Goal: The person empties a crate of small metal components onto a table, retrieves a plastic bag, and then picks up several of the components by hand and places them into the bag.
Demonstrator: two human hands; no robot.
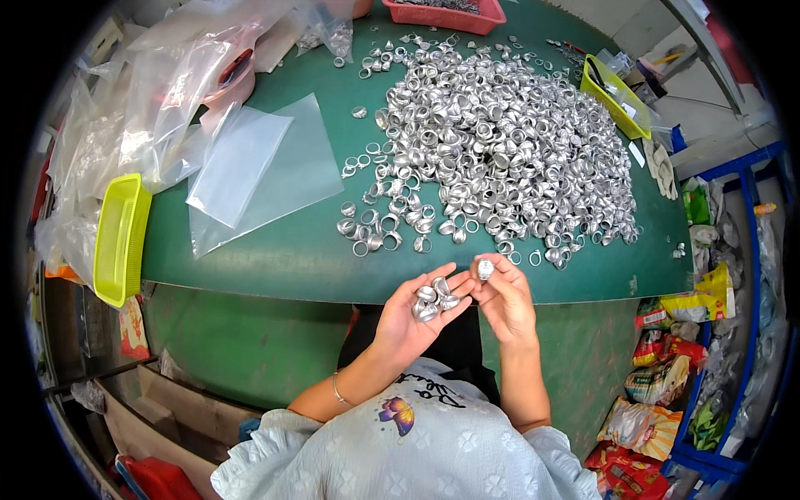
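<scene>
My left hand [408, 315] is cupped palm up at the table's front edge, with several silver-coloured metal rings [427, 310] lying in it. Just to its right, my right hand [505, 298] pinches one ring [485, 269] between thumb and fingers, its broad face turned up. The two hands nearly meet at the fingertips. Beyond them a large heap of similar rings [508, 142] spreads over the green table [242, 271]. Some loose rings [367, 229] lie apart at the heap's left front side.
Flat clear plastic bags [267, 175] lie left of the heap. A yellow-green basket [121, 242] sits at the left edge, another yellow basket [615, 98] at the right. A red tray [446, 15] stands at the back. White gloves [661, 169] lie near a blue shelf rack [748, 275].
</scene>
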